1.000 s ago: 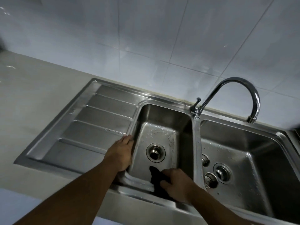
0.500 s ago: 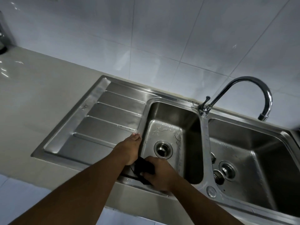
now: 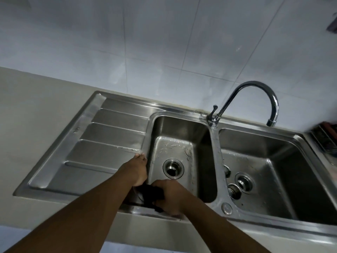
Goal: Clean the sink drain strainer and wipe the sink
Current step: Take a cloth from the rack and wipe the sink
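A stainless steel double sink fills the middle of the view. The small left basin has a round drain in its floor. My right hand grips a black cloth and presses it on the near left corner of that basin. My left hand lies flat on the rim between the drainboard and the basin, fingers together, holding nothing. In the larger right basin I see a drain and a loose strainer cup beside it.
A ribbed drainboard lies to the left. The curved chrome tap stands behind the divider, spout over the right basin. A beige countertop and white wall tiles surround the sink. A dark rack sits at the right edge.
My right hand has dragged the black cloth leftward along the near edge of the small basin to its left corner. My left hand stays on the rim. The camera has shifted.
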A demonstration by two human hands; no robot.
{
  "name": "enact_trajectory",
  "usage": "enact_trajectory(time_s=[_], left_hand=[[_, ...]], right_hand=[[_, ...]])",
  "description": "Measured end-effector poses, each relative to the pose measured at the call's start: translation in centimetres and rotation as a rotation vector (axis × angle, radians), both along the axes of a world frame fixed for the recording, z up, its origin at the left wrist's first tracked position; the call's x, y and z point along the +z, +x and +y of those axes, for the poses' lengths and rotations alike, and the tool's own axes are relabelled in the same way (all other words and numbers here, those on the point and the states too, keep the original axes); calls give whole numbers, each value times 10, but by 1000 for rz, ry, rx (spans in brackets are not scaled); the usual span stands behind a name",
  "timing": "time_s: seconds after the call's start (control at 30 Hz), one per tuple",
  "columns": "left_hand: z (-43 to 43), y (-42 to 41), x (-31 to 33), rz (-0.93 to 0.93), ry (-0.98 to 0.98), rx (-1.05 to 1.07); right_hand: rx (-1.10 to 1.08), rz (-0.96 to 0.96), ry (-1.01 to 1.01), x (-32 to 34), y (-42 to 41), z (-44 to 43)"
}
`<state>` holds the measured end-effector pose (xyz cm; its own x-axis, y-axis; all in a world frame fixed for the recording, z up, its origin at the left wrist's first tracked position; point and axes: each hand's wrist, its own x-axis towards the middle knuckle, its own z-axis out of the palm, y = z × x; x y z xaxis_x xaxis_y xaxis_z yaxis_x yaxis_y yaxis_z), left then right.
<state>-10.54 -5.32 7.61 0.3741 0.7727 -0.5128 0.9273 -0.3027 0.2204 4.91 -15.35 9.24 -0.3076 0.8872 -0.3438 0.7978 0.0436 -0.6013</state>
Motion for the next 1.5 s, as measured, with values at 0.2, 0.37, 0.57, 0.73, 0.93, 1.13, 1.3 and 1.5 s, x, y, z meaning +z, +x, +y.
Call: enact_trajectory(time_s=[0.2, 0.37, 0.57, 0.73, 0.93, 1.13, 1.3, 1.5], left_hand=[[3, 6, 0, 24, -7, 10], [5, 11, -3, 37, -29, 61], [8, 23, 5, 41, 5, 166], [4, 41, 8, 122, 115, 223], [19, 48, -3, 79, 302, 221], [39, 59, -12, 65, 218, 301], [38, 67, -19, 21, 231, 416], [47, 75, -15, -3, 206, 472]], right_hand=[[74, -306, -71, 13, 67, -12], [-235, -353, 84, 27, 123, -6], [-526, -469, 120, 8, 174, -2], [-584, -350, 207, -18, 190, 2], [-517, -329, 231, -37, 210, 43], [-446, -366, 324, -42, 236, 110], [-393, -403, 363, -33, 247, 153], [-381, -409, 318, -30, 259, 170]])
